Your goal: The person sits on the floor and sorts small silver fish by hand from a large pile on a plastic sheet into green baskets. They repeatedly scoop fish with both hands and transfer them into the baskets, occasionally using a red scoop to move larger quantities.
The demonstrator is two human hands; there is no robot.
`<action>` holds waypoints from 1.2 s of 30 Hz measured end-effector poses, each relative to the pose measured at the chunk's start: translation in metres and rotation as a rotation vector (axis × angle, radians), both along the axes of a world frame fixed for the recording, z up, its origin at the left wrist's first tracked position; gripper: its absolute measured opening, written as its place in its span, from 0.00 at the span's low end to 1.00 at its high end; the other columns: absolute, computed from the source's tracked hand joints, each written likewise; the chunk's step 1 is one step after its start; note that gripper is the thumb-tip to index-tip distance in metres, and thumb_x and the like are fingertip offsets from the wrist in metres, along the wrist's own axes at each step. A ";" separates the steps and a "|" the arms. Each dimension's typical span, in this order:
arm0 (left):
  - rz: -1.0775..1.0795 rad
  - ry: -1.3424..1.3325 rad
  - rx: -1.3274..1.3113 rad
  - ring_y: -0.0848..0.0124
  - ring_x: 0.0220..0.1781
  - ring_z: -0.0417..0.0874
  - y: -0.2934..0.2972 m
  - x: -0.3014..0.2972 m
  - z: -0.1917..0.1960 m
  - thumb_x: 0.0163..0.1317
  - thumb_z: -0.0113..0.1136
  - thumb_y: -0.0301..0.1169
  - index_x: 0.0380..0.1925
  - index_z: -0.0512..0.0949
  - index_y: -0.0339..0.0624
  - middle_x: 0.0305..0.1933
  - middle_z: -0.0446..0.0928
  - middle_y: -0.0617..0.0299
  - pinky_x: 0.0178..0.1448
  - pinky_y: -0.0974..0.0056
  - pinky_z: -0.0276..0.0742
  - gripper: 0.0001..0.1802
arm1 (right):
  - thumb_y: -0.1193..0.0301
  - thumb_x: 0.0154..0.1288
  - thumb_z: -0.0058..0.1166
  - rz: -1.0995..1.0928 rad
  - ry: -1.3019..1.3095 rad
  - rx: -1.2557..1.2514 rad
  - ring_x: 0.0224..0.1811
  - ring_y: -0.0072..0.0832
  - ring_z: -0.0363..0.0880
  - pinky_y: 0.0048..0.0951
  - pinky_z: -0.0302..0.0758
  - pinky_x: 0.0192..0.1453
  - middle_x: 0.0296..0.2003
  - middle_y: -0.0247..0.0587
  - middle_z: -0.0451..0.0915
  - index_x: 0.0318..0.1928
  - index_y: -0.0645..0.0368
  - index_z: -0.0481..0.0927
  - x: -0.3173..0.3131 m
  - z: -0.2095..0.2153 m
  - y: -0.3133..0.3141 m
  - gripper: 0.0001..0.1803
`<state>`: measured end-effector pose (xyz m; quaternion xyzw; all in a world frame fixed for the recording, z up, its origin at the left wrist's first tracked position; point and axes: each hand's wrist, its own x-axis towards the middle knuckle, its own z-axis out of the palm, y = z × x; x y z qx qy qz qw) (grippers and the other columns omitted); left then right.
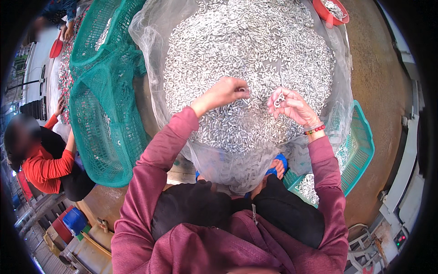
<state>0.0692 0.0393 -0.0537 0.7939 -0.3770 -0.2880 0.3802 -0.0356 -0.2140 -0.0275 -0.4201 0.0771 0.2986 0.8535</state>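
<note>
Head view: the person's left hand (224, 93) hangs above the near half of a broad pile of small silvery pieces (246, 45). Its thumb and forefinger are drawn together; at this scale it cannot be settled whether a piece sits between them. The right hand (294, 108) is raised just beside it, palm partly turned up, fingers bent, and grasps a few pale curved pieces (278, 100) at the fingertips. A beaded bracelet (315, 130) circles the right wrist.

The pile is spread on a translucent mesh sheet (214, 166), which reaches down to the person's knees. At the right, partly behind the right forearm, stands a teal basket (360, 153) with loose silvery pieces inside. A red scoop (329, 22), also holding pieces, is at the far right edge of the sheet.

To the left, two green crates (93, 153) are draped with green netting and hold a few pieces. Beyond them a co-worker in red sleeves (51, 168) reaches toward a second, mixed-colour heap (67, 82). Near that heap's far end is a red pan (56, 48), just below another person's hand (69, 33).
</note>
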 end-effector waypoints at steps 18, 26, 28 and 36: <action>-0.160 -0.083 -0.051 0.60 0.37 0.81 -0.005 -0.002 -0.012 0.59 0.63 0.36 0.33 0.78 0.38 0.33 0.78 0.54 0.41 0.58 0.76 0.12 | 0.67 0.60 0.56 0.017 -0.019 0.063 0.22 0.19 0.68 0.14 0.58 0.20 0.27 0.34 0.73 0.38 0.60 0.74 0.006 0.007 0.001 0.11; -0.148 -0.236 0.011 0.54 0.39 0.81 -0.020 0.017 -0.012 0.52 0.67 0.33 0.31 0.82 0.40 0.32 0.79 0.50 0.44 0.55 0.76 0.10 | 0.63 0.61 0.59 0.101 0.029 -0.485 0.24 0.17 0.70 0.17 0.61 0.20 0.25 0.27 0.74 0.39 0.56 0.79 0.014 -0.002 0.002 0.11; -0.051 -0.183 -0.010 0.57 0.37 0.81 -0.008 0.031 0.007 0.53 0.68 0.36 0.28 0.82 0.40 0.31 0.79 0.52 0.42 0.56 0.76 0.10 | 0.61 0.61 0.60 0.172 -0.430 -1.005 0.21 0.19 0.68 0.22 0.65 0.23 0.21 0.28 0.73 0.39 0.55 0.79 0.009 -0.025 0.029 0.13; 0.266 1.122 -0.696 0.75 0.30 0.72 -0.008 0.041 0.035 0.64 0.50 0.32 0.32 0.73 0.38 0.30 0.73 0.62 0.29 0.71 0.66 0.08 | 0.67 0.63 0.55 0.153 -0.597 -1.166 0.24 0.41 0.78 0.35 0.71 0.26 0.22 0.47 0.78 0.38 0.60 0.74 -0.003 -0.046 0.047 0.10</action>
